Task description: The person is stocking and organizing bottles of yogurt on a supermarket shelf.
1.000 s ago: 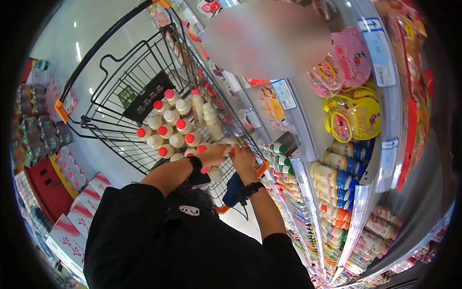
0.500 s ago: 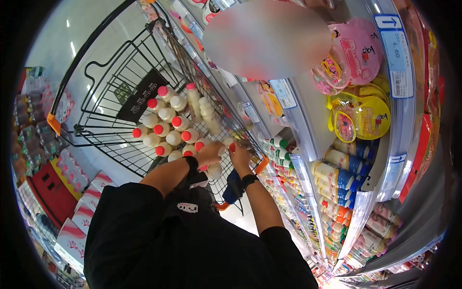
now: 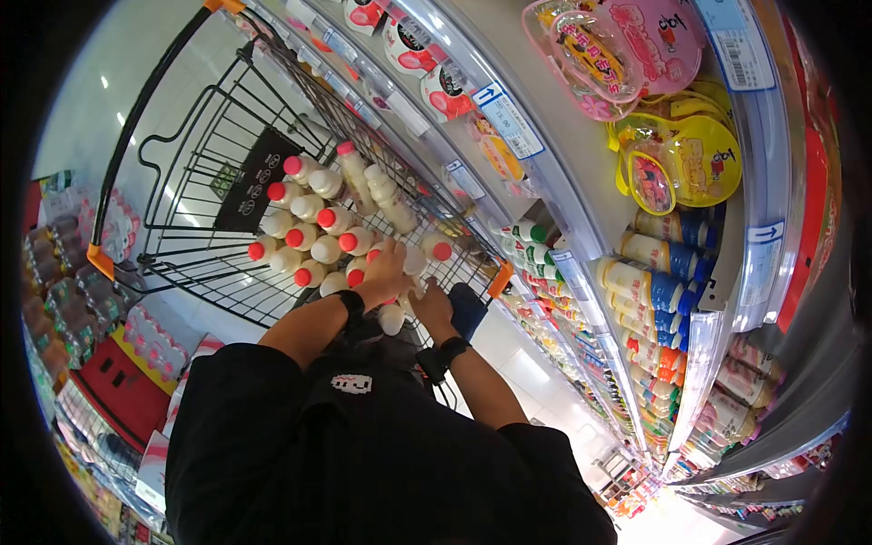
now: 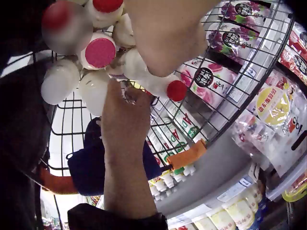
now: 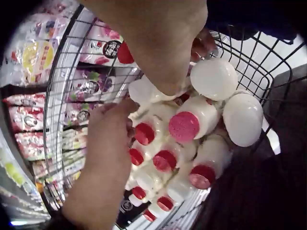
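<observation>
Shopping cart (image 3: 500, 279), quantity 1: already well stocked with bottles, the goods being handled, packed side by side at the end nearest the person. What remains cannot be judged; no final quantity shows.

Bottles, total uncertain where hands cover them: about 20 in the head view.
- Red or pink caps showing: about 12.
- White ends showing, capless or turned over: about 8, partly hidden.
- Of the capped: 1 long bottle (image 3: 355, 178) lying near the shelf side, beside 1 plain white bottle (image 3: 391, 197); 1 red-capped bottle (image 3: 435, 246) lying just beyond the hands.

Hands, quantity 2, both in the cart:
- Left hand (image 3: 385, 272): over the packed bottles, fingers bent among them; whether they grip any cannot be told.
- Right hand (image 3: 435, 307): beside the near bottles, fingers bent; grip likewise cannot be told.

Wristbands: 2, 1 per wrist. Dark blue item (image 3: 468, 312): 1, by the right hand.
</observation>
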Tool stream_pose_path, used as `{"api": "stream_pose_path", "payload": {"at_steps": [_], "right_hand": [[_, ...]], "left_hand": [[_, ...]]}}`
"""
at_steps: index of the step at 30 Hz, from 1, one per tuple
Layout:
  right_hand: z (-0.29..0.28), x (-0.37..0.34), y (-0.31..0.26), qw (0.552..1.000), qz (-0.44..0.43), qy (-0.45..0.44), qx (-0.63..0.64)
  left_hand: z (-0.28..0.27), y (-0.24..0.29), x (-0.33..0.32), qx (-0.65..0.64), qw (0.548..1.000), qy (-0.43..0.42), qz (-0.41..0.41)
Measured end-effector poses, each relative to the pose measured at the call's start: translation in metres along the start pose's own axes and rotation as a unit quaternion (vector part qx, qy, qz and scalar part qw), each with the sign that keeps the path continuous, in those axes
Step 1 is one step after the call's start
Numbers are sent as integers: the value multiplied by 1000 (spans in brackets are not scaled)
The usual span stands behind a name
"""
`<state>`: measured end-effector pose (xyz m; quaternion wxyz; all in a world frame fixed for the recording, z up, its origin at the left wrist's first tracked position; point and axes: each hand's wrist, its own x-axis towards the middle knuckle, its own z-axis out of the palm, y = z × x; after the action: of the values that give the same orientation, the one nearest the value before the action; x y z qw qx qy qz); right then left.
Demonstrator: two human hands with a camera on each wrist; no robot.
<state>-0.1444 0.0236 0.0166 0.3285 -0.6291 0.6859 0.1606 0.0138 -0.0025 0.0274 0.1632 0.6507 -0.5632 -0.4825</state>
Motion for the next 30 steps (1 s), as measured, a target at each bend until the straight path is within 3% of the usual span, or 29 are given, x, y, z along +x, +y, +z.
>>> {"api": "stream_pose_path", "payload": {"at_steps": [1,5,8,11,14,18,19,20,23,24,27,30], "right_hand": [[2,-5,-2,999,-29,-18,-20],[18,-8,1,986,-85,10,-145],[6,-7,-11,983,-75,-82,-147],[23,1,3,984,-116,-76,-114],[33,4,8,978,-107,-66,-167],[-33,-17,-14,946,-221,-100,-216],[-52,-27,-23,940,-240,-85,-226],[-67,-36,-29,934,-257,-69,-236],[-119,-79,-31,925,-310,9,-219],[-151,-106,-34,928,-310,21,-205],[-224,-186,-22,940,-297,89,-143],[-241,-250,27,902,-354,248,-20]], "left_hand": [[-1,0,-4,4,1000,11,7],[19,-29,-8,44,994,-90,47],[17,-28,-18,35,990,-129,51],[22,-33,-23,25,987,-151,42],[23,-30,-29,45,987,-152,39],[27,-30,-37,101,982,-130,93],[30,-29,-37,116,978,-131,109],[30,-23,-38,213,958,-148,123],[13,12,-52,239,946,-102,192],[13,17,-52,172,968,-72,170],[-12,79,-66,152,925,103,332],[-19,148,-86,121,852,125,495]]}}
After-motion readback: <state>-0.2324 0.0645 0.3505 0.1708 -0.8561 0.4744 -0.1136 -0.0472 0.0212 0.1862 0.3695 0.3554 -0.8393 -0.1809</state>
